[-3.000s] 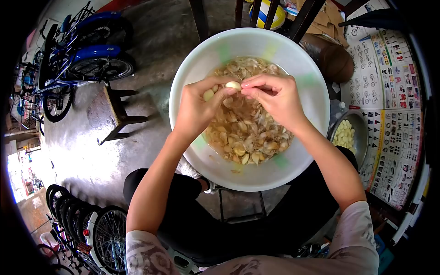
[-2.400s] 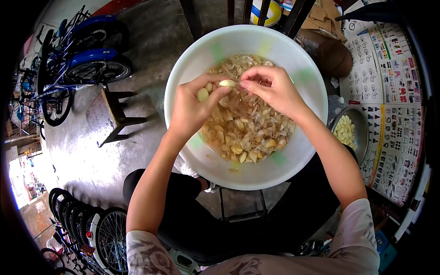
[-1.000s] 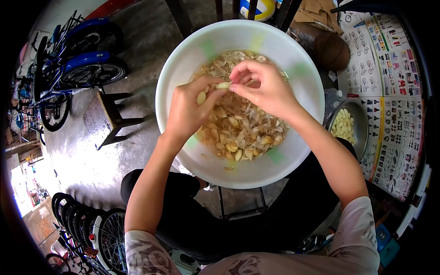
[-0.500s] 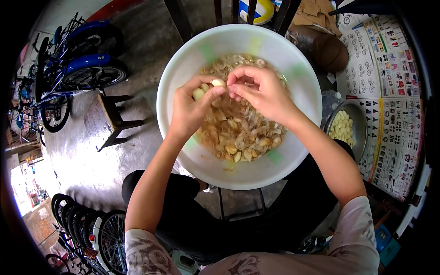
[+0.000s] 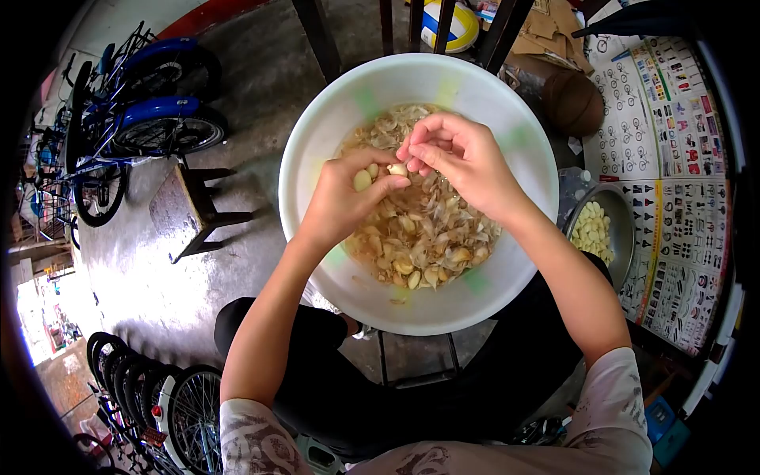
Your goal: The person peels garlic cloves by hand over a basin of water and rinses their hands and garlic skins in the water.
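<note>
The garlic clove [image 5: 397, 169] sits over the basin, a little toward eleven o'clock from its middle. My left hand [image 5: 346, 194] holds it pinched between thumb and forefinger, with a few spare cloves [image 5: 362, 180] tucked in the curl of the same hand. My right hand [image 5: 467, 162] comes in from about four o'clock, its fingers bent and narrow, the tips just beside the clove; whether they meet or grip anything, I cannot tell.

Under my hands, papery skins and more cloves lie in brownish water [image 5: 443, 229] (plenty of skins, by the look of it). The pale basin [image 5: 419, 317] is round and wide, between my knees. Just past its rim at three o'clock, a metal bowl [image 5: 625, 237] holds a heap of pale cloves [image 5: 592, 231].

Farther out, a brown ball [image 5: 572, 103] rests at two, a volleyball [image 5: 451, 30] at twelve, a small stool [image 5: 176, 207] at nine, blue bicycles [image 5: 162, 111] near ten and a row of wheels [image 5: 198, 408] near eight.
</note>
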Motion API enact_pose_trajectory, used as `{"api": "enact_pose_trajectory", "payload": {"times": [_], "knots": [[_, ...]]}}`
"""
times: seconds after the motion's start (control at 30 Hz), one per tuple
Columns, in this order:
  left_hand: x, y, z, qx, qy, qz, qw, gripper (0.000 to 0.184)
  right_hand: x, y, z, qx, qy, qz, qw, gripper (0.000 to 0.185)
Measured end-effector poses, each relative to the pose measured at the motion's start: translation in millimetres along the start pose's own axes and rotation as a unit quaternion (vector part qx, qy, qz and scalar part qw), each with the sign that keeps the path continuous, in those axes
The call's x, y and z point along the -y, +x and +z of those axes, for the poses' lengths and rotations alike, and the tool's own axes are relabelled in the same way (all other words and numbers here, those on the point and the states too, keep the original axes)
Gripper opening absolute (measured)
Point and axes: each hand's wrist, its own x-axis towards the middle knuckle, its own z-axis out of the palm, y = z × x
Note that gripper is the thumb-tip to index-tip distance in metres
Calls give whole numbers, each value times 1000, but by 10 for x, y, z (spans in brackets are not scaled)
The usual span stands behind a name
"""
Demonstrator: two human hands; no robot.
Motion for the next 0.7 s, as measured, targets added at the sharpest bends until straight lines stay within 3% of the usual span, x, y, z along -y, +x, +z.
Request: {"api": "enact_pose_trajectory", "payload": {"times": [0.37,0.43,0.47,0.5,0.53,0.57,0.63,0.67,0.7], "knots": [[88,13,-37,51,67,39,996,27,18,86,-174,-2,-11,38,999,4],[86,14,-61,76,-13,-47,996,23,-36,116,-226,0,-32,52,998,5],[63,24,-85,75,-13,-46,996,23,-86,136,-239,-1,-53,67,996,6],[30,39,-115,64,-99,-100,988,19,-158,158,-231,1,-54,67,996,6],[19,53,-142,53,-184,-153,969,16,-262,180,-217,24,-142,71,987,8],[45,69,-175,50,-186,-153,969,16,-398,204,-211,48,-229,74,969,11],[108,104,-251,18,-393,-150,907,14,-742,219,-184,100,-272,42,956,14],[99,131,-240,-3,-416,-125,900,15,-848,216,-123,104,-362,156,913,16],[89,152,-283,-5,-416,-127,901,15,-875,147,-50,124,-504,126,845,20]]}}
